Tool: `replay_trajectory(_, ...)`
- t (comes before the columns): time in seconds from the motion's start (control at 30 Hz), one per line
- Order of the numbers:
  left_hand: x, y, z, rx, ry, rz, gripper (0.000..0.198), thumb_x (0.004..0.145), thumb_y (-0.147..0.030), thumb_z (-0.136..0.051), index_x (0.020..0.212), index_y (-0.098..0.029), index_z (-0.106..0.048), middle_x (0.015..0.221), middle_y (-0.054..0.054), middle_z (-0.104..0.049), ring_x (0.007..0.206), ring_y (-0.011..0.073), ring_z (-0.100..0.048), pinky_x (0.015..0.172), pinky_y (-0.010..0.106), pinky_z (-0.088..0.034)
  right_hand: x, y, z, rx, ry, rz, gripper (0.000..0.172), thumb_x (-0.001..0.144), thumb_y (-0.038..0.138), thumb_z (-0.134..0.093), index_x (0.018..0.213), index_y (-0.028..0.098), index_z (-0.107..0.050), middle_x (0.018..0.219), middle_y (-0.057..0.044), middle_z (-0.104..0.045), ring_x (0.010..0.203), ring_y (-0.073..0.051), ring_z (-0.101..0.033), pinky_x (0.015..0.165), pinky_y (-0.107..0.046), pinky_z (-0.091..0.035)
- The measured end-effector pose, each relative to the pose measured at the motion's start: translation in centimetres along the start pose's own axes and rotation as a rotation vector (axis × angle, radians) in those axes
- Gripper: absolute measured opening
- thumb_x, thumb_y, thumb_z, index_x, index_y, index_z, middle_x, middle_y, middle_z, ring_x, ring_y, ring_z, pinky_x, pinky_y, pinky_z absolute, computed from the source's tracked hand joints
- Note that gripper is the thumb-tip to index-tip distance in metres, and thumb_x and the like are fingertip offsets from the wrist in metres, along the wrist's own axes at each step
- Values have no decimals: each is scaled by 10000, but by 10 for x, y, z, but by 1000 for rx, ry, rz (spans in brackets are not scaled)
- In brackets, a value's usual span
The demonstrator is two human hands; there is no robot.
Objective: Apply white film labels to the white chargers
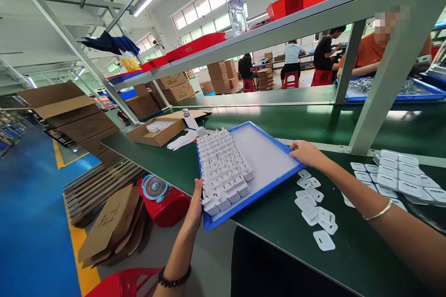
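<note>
Left hand (195,204) is closed on the near left edge of a blue tray (265,158). The thumb lies along the rim and the fingers are tucked underneath, out of sight. The tray sits at an angle on the green table (278,227), with its near corner hanging over the table's near edge. Small white plastic parts (223,167) stand packed in rows across the tray's left half, while its right half is bare white. At the tray's right corner, the right hand (305,153) grips the rim with its fingers curled over the blue edge. A thin bracelet (378,212) sits further back on that forearm. Just right of the tray, near the right hand, flat white pieces (315,204) lie scattered on the table. Further right, more white pieces (400,178) lie in loose overlapping rows.
</note>
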State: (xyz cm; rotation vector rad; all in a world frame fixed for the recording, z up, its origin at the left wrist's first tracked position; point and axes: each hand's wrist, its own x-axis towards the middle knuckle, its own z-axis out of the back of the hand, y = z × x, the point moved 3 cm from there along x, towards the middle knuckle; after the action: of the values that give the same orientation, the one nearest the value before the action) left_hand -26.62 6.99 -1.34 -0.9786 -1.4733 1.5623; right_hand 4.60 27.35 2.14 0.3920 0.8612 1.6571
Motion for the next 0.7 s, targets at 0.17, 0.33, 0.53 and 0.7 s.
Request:
replay_trajectory(0.17, 21, -22, 34, -6, 111, 90, 909, 879, -806, -235, 1405, -127, -534, 1240, 189, -711, 1199, 338, -661, 1062, 457, -500, -48, -2, -5, 238, 182, -80, 127, 961, 232, -612, 1022, 122, -630, 919, -45, -676, 763, -157, -667, 662, -294, -581)
replay_trajectory(0.33, 60, -45, 68, 157, 172, 152, 955, 845, -838, -233, 1299, -100, -632, 1115, 218, -752, 1070, 355, -721, 966, 461, -555, -99, 18, -45, 519, 434, -85, 45, 913, 163, -572, 878, 135, -578, 789, -67, -696, 695, -149, -709, 701, -275, -619)
replay_trajectory(0.53, 107, -99, 91, 469, 84, 42, 854, 805, -846, -366, 1137, -138, -710, 1110, 178, -762, 1167, 379, -659, 1035, 529, -478, -149, 30, -61, 520, 574, -9, 149, 797, 224, -645, 909, 162, -722, 897, -99, -773, 888, -257, -742, 854, -411, -601)
replay_trajectory(0.7, 107, -153, 68, 509, 3, -412, 679, 968, -664, -227, 1274, -192, -609, 1337, 32, -676, 1342, 257, -534, 1192, 527, -315, -254, -11, 4, 356, -287, 333, 287, 717, 375, -721, 999, 415, -763, 989, -52, -772, 946, -315, -682, 918, -490, -533)
